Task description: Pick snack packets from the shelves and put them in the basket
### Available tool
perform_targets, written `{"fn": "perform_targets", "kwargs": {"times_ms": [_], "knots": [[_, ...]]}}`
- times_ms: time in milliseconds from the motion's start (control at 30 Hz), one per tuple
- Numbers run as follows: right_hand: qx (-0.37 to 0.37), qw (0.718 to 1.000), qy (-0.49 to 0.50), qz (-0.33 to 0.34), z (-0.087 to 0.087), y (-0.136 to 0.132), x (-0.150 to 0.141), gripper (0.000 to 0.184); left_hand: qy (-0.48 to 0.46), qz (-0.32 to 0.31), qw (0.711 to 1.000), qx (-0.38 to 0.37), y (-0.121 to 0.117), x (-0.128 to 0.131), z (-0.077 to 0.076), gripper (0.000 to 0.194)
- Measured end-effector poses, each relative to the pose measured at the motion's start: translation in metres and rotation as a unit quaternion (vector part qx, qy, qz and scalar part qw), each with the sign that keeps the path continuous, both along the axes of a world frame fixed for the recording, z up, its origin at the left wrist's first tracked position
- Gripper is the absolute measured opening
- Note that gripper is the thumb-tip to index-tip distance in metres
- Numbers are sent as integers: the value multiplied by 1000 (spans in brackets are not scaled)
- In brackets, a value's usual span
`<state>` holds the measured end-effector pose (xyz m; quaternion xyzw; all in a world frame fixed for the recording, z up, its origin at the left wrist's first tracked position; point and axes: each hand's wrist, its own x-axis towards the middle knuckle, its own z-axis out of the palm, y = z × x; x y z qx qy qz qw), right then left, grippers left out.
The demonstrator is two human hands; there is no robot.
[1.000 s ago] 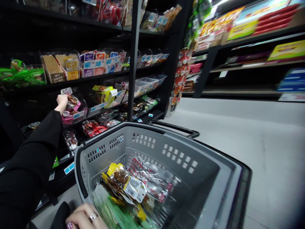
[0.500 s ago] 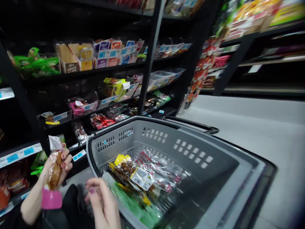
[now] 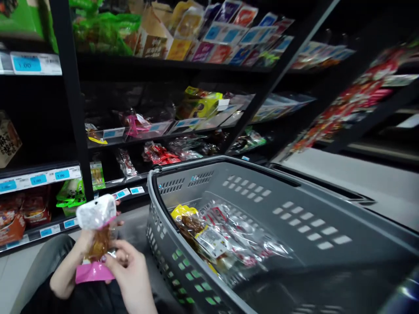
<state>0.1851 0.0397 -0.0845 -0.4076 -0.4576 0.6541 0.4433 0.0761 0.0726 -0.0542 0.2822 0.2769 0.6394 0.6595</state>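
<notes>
A clear snack packet (image 3: 100,244) with brown food inside, a white top and a pink lower band is held upright at the lower left. Behind it is my left hand (image 3: 78,253), closed round the packet, with only some fingertips showing past its right edge. My right hand (image 3: 131,266) pinches the packet's lower right side between thumb and fingers. To the right stands a grey shopping basket (image 3: 190,257). Inside lie a yellow-topped snack packet (image 3: 193,222) with a white label and several clear-and-red packets (image 3: 235,231).
Black shelving (image 3: 73,100) with price labels runs along the left and back. Green bags (image 3: 108,32), a yellow packet (image 3: 199,104) and red packets (image 3: 160,152) sit on it. The basket's handle (image 3: 327,185) lies along its far rim. Strips of red packets (image 3: 356,96) hang farther right.
My right hand has come left from beside the basket and now grips the packet. The packet is turned more face-on. The view has swung left, so shelves and basket appear farther right.
</notes>
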Motion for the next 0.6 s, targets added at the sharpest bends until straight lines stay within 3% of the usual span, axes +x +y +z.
{"fn": "perform_targets", "kwargs": {"times_ms": [100,200,267,400,600], "knots": [[40,996,-52,-65,8,9,16,24,-4,6,1000,-30,-3,-11,-8,34],[67,989,-94,-87,9,17,30,23,-7,-39,999,0,-8,-13,-23,53],[73,989,-123,-47,5,21,35,22,65,-20,997,21,-10,-11,-35,52],[79,984,-133,91,-5,24,37,12,199,22,980,-11,-10,-6,-51,38],[64,981,-140,118,-18,20,28,19,233,-41,971,30,-11,-9,-52,38]]}}
